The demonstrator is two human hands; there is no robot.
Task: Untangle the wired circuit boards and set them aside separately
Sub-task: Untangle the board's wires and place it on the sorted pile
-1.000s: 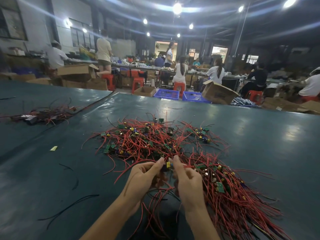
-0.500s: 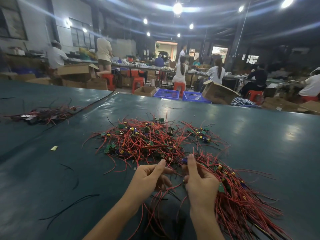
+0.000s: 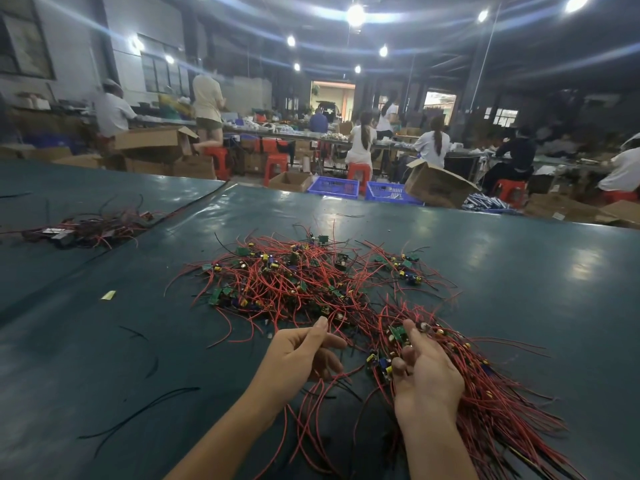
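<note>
Far left: a small wire bundle (image 3: 86, 228) lies on the adjoining section of the dark green table (image 3: 519, 289), well apart from the work area. Nearer, a yellow scrap (image 3: 108, 295) and several black wire offcuts (image 3: 138, 414) lie loose on the surface.

Centre: the tangled pile (image 3: 294, 282) of red-wired green circuit boards spreads across the table ahead of both hands. Its outline matches the frame half a second earlier.

Left hand (image 3: 298, 358): at the near edge of the pile, thumb raised, fingers half curled. Red wires run out from beneath the fingers; whether the hand grips any of them cannot be told. Half a second earlier this thumb nearly met the right hand; the two hands are now clearly apart.

Circuit board (image 3: 380, 365): a single board with yellow and blue components sits just beside the right thumb. Its red leads trail toward the viewer between the forearms.

Right hand (image 3: 427, 379): has shifted rightward onto the sorted bundle (image 3: 502, 410) of aligned red leads. The index finger is extended; the thumb and remaining fingers are curled, pinching the board.

Far side, right of centre: blue crates (image 3: 334, 187) stand beyond the table edge.
</note>
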